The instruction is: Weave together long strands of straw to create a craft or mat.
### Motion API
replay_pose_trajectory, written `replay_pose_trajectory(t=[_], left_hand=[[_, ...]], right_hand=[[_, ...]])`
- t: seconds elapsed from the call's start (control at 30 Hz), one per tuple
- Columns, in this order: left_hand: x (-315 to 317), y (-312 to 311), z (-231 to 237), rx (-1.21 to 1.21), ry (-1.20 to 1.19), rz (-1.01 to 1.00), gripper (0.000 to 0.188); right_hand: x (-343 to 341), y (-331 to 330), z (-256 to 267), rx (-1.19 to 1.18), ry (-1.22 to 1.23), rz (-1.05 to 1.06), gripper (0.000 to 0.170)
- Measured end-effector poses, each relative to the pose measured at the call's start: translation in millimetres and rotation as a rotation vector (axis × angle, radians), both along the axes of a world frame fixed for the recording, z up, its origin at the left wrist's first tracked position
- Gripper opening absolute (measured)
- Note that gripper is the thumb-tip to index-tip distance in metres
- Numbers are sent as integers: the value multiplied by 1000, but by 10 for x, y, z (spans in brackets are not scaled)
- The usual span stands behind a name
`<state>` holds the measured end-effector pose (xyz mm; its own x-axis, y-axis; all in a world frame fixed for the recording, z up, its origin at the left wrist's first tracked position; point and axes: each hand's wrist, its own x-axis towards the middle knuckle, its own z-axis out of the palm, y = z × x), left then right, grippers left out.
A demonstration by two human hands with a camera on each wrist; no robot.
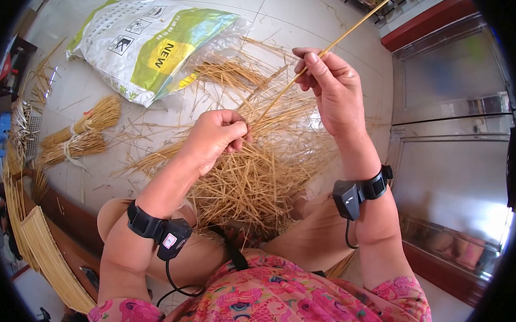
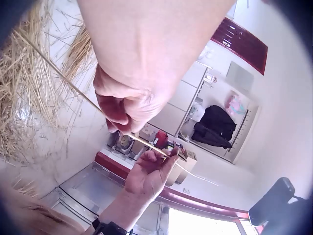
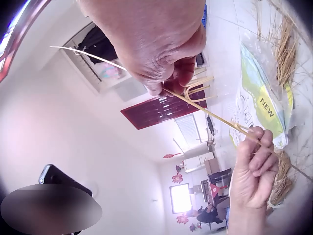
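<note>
A long golden straw stalk [image 1: 359,22] slants across the head view, held in both hands. My left hand [image 1: 217,136] pinches it near its lower part, with the thumb on top and the fingers curled. Higher up, the right hand [image 1: 334,86] grips it between thumb and fingertips. In the right wrist view the stalk [image 3: 210,113] runs from the right hand [image 3: 168,58] down to the left hand [image 3: 253,169], and a thin leafy bit sticks out near the left fingers. Below the hands lies a loose heap of cut straw [image 1: 245,186].
A white and green printed plastic sack [image 1: 136,43] lies at the upper left, with straw spilling beside its mouth. Tied straw bundles [image 1: 80,139] rest on the tiled floor at left. A woven straw strip [image 1: 49,255] is at lower left, and a metal-fronted cabinet [image 1: 451,163] stands at right.
</note>
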<state>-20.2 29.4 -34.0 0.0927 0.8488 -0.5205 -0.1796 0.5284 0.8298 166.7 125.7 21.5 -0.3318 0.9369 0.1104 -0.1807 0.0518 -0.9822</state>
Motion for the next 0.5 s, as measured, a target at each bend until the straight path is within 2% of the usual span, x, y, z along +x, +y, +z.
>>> replay_pose_trajectory(t=[0.03,0.13,0.23,0.33,0.43,0.5], left_hand=[[-1,9,12,-12,52,7,8],[-49,7,-134,97,471,-114,14],[-168,5,-156,215,1036,-469,21],[-269,-63,-291,315,1146,-676,27],[-161,-63,-286,387,563,-471,26],[-76,-16,-92,222,149,-394,24]], right_hand=[[8,16,-3,5,24,-24,24],[80,85,70,11,78,-79,24],[190,170,104,-30,116,-77,25],[197,155,93,-74,92,-31,25],[154,126,58,-121,42,17,26],[123,108,30,-117,12,19,26]])
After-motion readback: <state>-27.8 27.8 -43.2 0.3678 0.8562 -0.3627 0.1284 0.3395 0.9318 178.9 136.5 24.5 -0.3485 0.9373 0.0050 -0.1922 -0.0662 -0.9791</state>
